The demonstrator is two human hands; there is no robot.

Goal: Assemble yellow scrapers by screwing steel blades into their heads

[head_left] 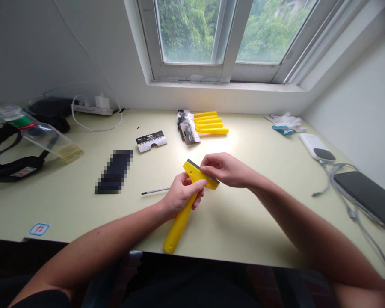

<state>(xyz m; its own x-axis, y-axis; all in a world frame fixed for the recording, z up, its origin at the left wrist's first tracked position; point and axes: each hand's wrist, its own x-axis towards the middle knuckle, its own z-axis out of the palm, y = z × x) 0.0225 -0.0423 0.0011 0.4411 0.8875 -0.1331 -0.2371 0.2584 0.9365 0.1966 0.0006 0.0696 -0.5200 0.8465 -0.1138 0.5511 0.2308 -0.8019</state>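
Left hand [182, 192] wrapped around the yellow scraper [181, 218] where handle meets head. Right hand [223, 169], fingers bent, touches the dark strip [193, 163] along the head's far edge; cannot tell whether it pinches or only presses. Scraper tilted, its butt nearer the wearer than the left hand, close to the worktop's front edge [253, 259]. Screwdriver shaft [155, 191] just left of the left hand, its other end hidden. Right of the right hand, well apart: white power bank [314, 145], cables [338, 177], dark device [368, 194].

Worktop [259, 226] pale yellow-green; window [192, 34] beyond both hands, foliage outside. Between hands and window, carded yellow scrapers [211, 125].

Far left of the left hand, a clear bottle [49, 137], slanted in view, yellowish liquid [69, 153] at its base.
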